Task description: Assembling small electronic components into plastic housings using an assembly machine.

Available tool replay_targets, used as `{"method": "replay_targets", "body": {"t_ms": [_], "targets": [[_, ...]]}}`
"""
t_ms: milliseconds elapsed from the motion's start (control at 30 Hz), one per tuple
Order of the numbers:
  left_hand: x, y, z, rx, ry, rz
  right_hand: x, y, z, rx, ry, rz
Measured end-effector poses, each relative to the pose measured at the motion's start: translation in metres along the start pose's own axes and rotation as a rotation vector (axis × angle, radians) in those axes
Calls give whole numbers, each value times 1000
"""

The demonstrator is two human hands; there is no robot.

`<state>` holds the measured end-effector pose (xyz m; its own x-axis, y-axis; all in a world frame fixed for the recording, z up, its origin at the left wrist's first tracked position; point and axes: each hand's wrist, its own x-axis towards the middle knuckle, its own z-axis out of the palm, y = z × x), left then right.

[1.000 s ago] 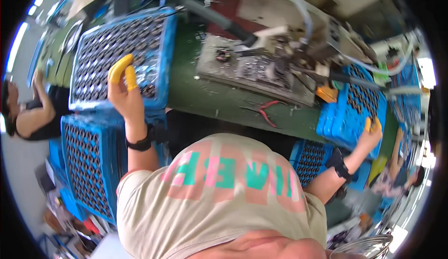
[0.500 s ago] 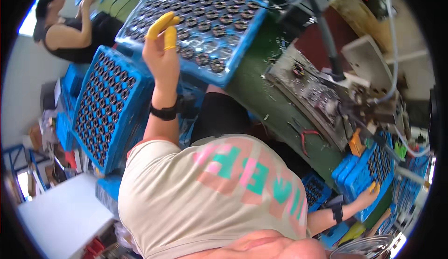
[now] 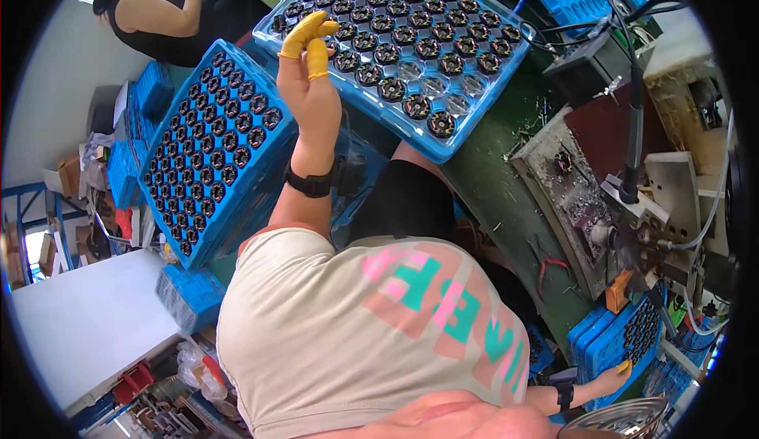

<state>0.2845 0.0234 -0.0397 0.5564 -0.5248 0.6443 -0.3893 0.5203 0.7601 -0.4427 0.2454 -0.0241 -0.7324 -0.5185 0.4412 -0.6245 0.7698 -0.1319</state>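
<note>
My left hand [image 3: 314, 95] is raised at the near left side of a big blue tray [image 3: 451, 145]. Yellow finger covers sit on its thumb and the fingers beside it. These fingers are bent, with tips apart and nothing visible between them. Rows of small round black parts with copper-coloured windings, like motor stators [image 3: 391, 89], fill most of the tray's clear pockets. Far to the right, my right hand [image 3: 607, 384] reaches to the near end of stacked blue trays [image 3: 589, 352] holding similar parts. It wears yellow covers too; its fingertips are too small to read.
Another stator-filled blue tray [image 3: 207, 237] stands on a stack at left. A metal machine fixture [image 3: 664, 194], littered with shavings, stands at right on the green bench [image 3: 474, 174]. Red-handled pliers [image 3: 552, 265] lie near it. Across the bench sits another person [image 3: 162, 16].
The whole view has shifted, so the large tray and left stack appear farther right. My left hand keeps its bent-finger pose. My right hand now sits lower, by the trays' near end.
</note>
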Motion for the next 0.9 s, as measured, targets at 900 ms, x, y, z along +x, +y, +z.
{"method": "replay_targets", "body": {"t_ms": [900], "targets": [[-43, 32, 72, -258, -1348, 216, 7, 18, 4, -2, -10, -1]]}}
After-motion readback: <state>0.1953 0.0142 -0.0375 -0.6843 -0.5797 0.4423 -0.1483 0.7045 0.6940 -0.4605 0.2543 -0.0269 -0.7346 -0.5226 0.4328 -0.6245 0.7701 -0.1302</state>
